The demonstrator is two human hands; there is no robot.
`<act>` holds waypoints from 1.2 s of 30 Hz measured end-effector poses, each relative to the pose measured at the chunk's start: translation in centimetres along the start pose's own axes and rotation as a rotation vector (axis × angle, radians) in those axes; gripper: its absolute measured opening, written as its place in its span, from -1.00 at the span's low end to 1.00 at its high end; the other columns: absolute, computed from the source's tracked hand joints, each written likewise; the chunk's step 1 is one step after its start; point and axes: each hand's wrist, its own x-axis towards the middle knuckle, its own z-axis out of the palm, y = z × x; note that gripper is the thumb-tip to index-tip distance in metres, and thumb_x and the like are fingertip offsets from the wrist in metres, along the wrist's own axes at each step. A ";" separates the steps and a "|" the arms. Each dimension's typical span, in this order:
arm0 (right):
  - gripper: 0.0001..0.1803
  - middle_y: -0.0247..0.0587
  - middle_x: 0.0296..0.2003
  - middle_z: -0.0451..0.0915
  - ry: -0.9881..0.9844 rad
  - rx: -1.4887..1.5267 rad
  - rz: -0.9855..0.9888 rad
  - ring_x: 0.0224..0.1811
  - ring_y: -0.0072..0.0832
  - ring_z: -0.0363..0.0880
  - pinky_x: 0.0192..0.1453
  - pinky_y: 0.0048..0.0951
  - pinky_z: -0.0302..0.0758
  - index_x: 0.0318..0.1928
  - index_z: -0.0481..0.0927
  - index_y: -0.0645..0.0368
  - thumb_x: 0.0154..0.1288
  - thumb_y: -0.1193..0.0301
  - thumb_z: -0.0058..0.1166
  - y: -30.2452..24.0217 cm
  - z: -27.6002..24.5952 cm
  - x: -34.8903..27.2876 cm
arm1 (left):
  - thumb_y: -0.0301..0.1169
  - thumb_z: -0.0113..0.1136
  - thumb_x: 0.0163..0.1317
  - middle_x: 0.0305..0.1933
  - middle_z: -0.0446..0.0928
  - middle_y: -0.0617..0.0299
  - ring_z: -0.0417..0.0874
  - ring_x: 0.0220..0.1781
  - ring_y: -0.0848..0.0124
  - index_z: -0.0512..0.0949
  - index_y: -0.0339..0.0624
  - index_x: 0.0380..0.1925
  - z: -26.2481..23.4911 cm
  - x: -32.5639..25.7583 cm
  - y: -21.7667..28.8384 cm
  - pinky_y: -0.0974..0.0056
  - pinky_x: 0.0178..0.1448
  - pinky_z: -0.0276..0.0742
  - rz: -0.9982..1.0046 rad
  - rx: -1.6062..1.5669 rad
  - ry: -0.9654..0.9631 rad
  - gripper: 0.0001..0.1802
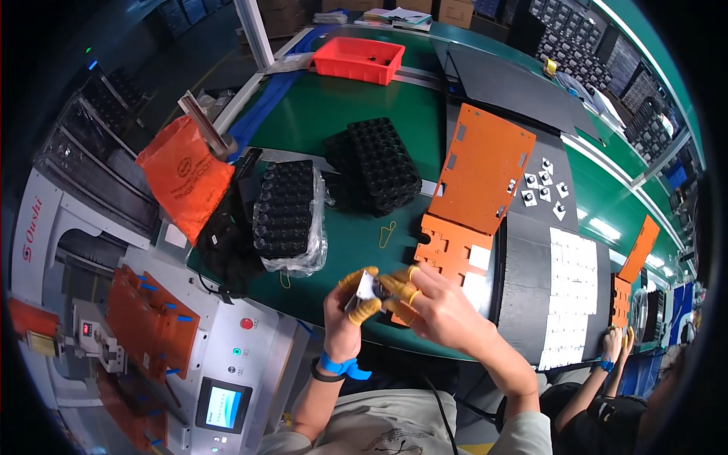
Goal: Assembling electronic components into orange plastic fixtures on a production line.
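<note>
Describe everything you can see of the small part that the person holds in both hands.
The small part is a flat, pale grey-white piece, seemingly metal or plastic; its details are too small to tell. It is held above the near edge of the green table, tilted. The left hand pinches it from the left and below, the right hand touches its right side. Both hands wear yellow finger cots.

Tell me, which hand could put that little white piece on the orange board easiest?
Probably the right hand: it sits nearest the orange board, while both hands' fingers pinch the small white piece.
</note>
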 end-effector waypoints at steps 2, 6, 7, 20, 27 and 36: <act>-0.67 -0.10 -0.26 0.44 -0.016 -0.054 0.089 -0.24 -0.21 0.49 -0.31 -0.26 0.54 -0.28 0.59 0.36 0.00 0.40 0.36 0.1 0.6 0.0 | -0.51 0.49 0.10 0.01 0.62 0.23 0.61 0.01 0.52 0.52 -0.34 0.15 0.7 1.0 -0.4 0.42 0.08 0.53 0.037 0.173 0.041 -0.42; -0.69 -0.14 -0.30 0.51 0.186 -0.253 0.309 -0.28 -0.22 0.55 -0.34 -0.26 0.55 -0.21 0.63 0.31 -0.01 0.45 0.33 1.4 4.2 -1.0 | -0.48 0.47 0.15 -0.05 0.65 0.28 0.54 -0.17 0.63 0.54 -0.37 0.15 1.9 3.1 -2.8 0.49 -0.10 0.47 0.216 0.440 0.029 -0.45; -0.69 -0.15 -0.33 0.52 0.283 -0.246 0.334 -0.31 -0.22 0.56 -0.34 -0.26 0.56 -0.18 0.65 0.28 0.01 0.46 0.33 2.3 4.6 -1.1 | -0.42 0.45 0.18 -0.10 0.67 0.36 0.40 -0.34 0.71 0.54 -0.35 0.18 1.8 3.5 -2.9 0.53 -0.25 0.37 0.193 0.555 0.013 -0.44; -0.69 0.10 0.24 0.42 0.525 0.133 0.573 0.21 -0.04 0.47 0.14 -0.22 0.58 -0.05 0.67 0.37 0.25 0.42 0.23 3.1 8.2 -3.2 | -0.26 0.24 0.39 -0.38 0.53 0.44 0.41 -0.40 0.68 0.64 -0.27 -0.22 1.8 5.5 -6.5 0.48 -0.37 0.33 0.000 0.407 0.111 -0.75; -0.45 0.10 0.24 0.40 0.704 0.057 0.752 0.29 0.00 0.42 0.38 -0.16 0.36 0.22 0.49 0.30 0.19 0.57 0.23 4.1 4.1 -10.0 | -0.15 0.34 0.24 -0.41 0.53 0.03 0.52 -0.47 0.10 0.64 -0.37 -0.36 0.9 13.8 -6.5 0.15 -0.38 0.36 0.273 1.249 -0.149 -0.59; -0.48 0.11 0.22 0.42 0.717 0.100 0.773 0.31 -0.01 0.40 0.36 -0.15 0.38 0.22 0.49 0.32 0.23 0.56 0.21 3.8 3.5 -11.2 | 0.08 0.45 0.09 -0.44 0.65 -0.08 0.62 -0.44 0.20 0.71 -0.29 -0.31 4.2 17.4 -6.4 0.08 -0.27 0.50 -0.234 1.533 -0.317 -0.44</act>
